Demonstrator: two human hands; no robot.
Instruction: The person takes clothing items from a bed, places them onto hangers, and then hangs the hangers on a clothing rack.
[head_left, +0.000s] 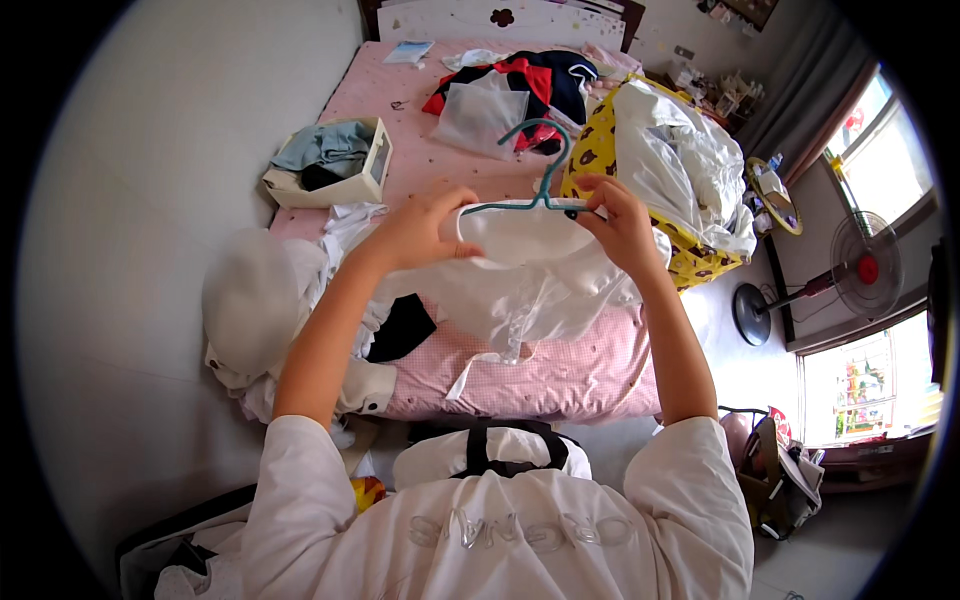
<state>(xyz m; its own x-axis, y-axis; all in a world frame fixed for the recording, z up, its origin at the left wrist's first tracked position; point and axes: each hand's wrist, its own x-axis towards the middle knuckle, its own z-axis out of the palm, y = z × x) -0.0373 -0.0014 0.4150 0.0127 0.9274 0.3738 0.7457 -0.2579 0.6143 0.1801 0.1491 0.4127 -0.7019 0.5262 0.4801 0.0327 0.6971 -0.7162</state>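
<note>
A thin white garment (525, 292) hangs from both my hands over the near part of the bed, its neckline spread wide. A teal clothes hanger (546, 187) has its hook pointing up and its bar along the garment's back neck edge. My left hand (427, 229) holds the garment at the left side of the opening, thumb low on the edge. At the other side my right hand (619, 221) pinches the cloth together with the hanger's arm. The hanger's ends are hidden by my hands and the cloth.
Around are a pink bed (457, 187), a cream storage box (337, 187) with folded clothes, a yellow patterned bag (592, 150) full of white cloth, and red and black clothes (532, 82). White clothes (300, 262) lie at left; a standing fan (862, 266) is at right.
</note>
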